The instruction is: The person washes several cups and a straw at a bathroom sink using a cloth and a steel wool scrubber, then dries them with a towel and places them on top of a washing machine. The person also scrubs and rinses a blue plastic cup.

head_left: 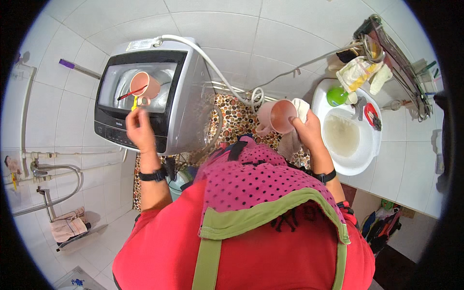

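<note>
My left hand (140,129), slightly blurred, is over the front of the washing machine lid. Its fingers pinch the near end of a thin yellow stick, probably a toothbrush (135,103). The stick's other end meets a pink mug (153,89) standing on the lid, its handle toward me. A red toothbrush (126,94) leans out of that mug's mouth. On the right, my right hand (308,129) grips a second pink mug (267,114) by its rim, thumb at the opening. A white cloth (302,108) is bunched between that hand and the mug.
The grey washing machine (186,106) has a white hose (212,63) curving off its back. At right, a white basin (350,164) holds cloudy water (341,135), with a green bottle (337,96) and a red dish (371,115) on its rim. A wall rack (398,72) hangs above.
</note>
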`<state>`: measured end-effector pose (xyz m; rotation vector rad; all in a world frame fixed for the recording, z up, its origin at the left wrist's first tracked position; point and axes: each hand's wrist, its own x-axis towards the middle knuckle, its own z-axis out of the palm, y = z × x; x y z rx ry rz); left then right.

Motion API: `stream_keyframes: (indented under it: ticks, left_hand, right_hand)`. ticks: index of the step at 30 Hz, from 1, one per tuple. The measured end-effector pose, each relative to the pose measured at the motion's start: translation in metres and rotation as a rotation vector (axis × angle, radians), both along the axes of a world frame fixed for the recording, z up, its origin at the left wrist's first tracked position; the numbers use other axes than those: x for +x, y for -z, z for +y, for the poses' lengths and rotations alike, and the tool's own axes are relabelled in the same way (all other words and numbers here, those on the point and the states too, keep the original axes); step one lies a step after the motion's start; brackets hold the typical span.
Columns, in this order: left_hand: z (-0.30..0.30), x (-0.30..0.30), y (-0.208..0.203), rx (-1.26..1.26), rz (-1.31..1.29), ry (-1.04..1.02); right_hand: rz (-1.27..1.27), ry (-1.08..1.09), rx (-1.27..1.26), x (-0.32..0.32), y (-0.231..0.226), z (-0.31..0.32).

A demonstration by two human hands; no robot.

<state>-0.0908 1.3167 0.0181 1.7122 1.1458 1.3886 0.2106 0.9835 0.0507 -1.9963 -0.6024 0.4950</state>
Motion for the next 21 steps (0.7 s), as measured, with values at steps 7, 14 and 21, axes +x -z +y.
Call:
stream_keyframes:
  ticks: [7,14,21]
  left_hand:
    - [-0.139,0.139,-0.077,0.305,0.270,1.095]
    - [-0.185,0.179,-0.075,0.125,0.247,1.058]
    - [-0.208,0.195,-0.058,-0.030,0.075,0.950]
  right_hand:
    - [-0.043,-0.087,0.157,0.022,-0.005,0.008]
    - [0.009,-0.064,0.270,0.034,-0.024,-0.010]
    - [0.258,-0.024,0.487,0.038,-0.022,-0.022]
